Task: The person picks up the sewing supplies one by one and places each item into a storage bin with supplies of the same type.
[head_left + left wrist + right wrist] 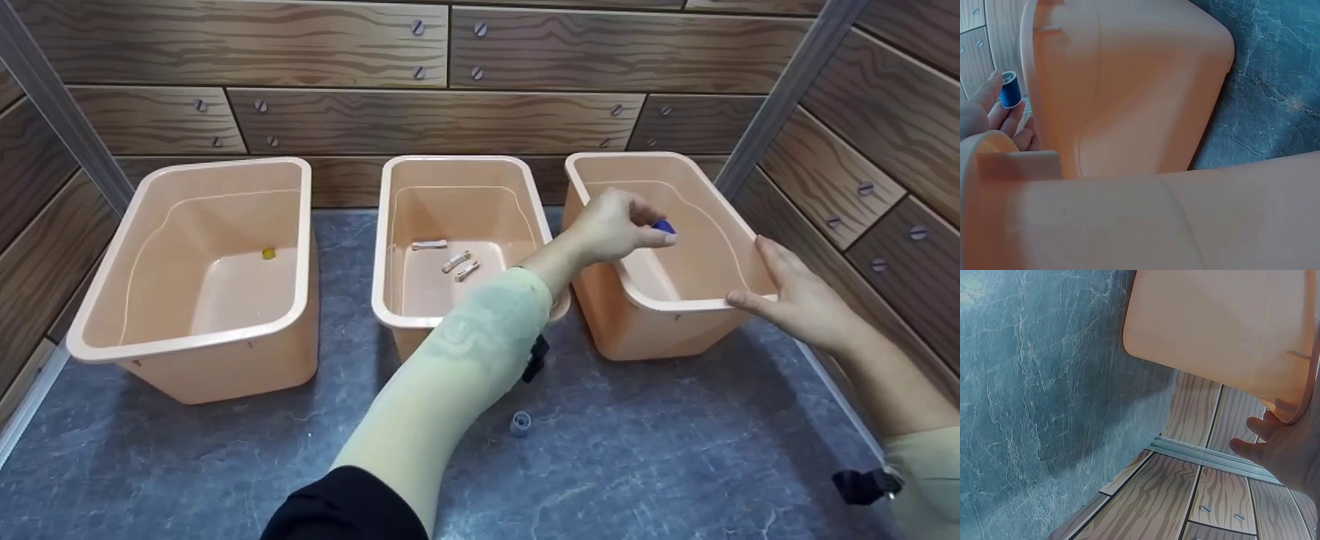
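Note:
My left hand (pixel 611 225) pinches a small spool of blue thread (pixel 663 226) between thumb and fingers, over the opening of the right-hand peach bin (pixel 660 305). In the left wrist view, the blue spool (pixel 1010 93) shows its pale end at the fingertips. My right hand (pixel 806 300) grips that bin's rim at the near right corner. From the right wrist, fingers (pixel 1249 449) appear beside the outside of the rim. A small grey-blue spool (pixel 520 424) stands on the floor surface below the left forearm.
Three small clips resembling clothespins (pixel 456 262) lie in the middle bin (pixel 386 247), partly behind the left arm. The left bin (pixel 187 341) contains a small yellow object (pixel 268 254). Wood-patterned walls (pixel 337 45) enclose the back and sides of the marbled surface (pixel 225 465).

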`<action>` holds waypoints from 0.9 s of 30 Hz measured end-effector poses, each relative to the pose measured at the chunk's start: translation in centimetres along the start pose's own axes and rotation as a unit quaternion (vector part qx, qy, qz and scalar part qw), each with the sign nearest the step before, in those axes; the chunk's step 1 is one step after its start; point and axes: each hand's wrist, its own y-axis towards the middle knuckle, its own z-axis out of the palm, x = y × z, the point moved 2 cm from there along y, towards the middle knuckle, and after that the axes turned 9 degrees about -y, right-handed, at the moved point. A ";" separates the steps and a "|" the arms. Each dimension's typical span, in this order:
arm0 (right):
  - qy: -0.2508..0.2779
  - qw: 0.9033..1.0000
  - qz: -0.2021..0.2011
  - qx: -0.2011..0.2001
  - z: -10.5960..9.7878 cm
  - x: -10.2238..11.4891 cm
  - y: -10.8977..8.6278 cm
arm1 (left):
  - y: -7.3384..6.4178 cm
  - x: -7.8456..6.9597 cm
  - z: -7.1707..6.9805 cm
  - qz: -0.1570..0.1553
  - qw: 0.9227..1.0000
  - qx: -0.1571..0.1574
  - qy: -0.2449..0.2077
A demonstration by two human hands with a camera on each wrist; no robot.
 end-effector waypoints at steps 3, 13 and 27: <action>0.002 1.000 0.001 0.000 0.0 0.1 0.0 | -0.1 0.0 -0.1 -0.002 1.000 -0.005 0.011; 0.003 1.000 0.001 -0.001 -0.2 0.3 0.0 | 0.0 0.1 -0.2 -0.006 0.998 -0.031 0.054; 0.006 1.000 0.005 0.006 -0.1 0.2 0.0 | -0.7 -0.7 0.0 0.018 1.000 -0.010 0.024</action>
